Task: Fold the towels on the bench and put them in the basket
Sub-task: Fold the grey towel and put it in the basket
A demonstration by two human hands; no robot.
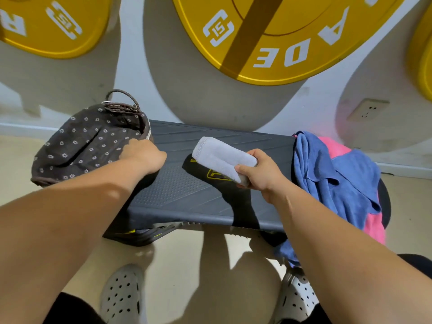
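Two bare forearms fill the lower frame, with grey perforated clogs (pixel 121 293) on the floor beneath them. At upper left, the basket (pixel 77 146) sits at the left end of the dark bench (pixel 177 190); it has a brown liner printed with small white flowers and a braided handle. Its inside is not visible from this angle, so its contents cannot be told.

Left hand (pixel 143 155) rests on the basket's right rim, fingers curled down over the liner edge; whether they pinch the cloth cannot be told.

Right hand (pixel 261 171), centre right, is closed around one end of a folded pale grey towel (pixel 219 157), thumb on top and fingers wrapped beneath. That towel projects up and left from the fist, raised just above the bench top, well apart from the basket.

At the bench's right end, an unfolded blue towel (pixel 336 178) lies crumpled over a pink towel (pixel 374 225), both hanging off the near edge.
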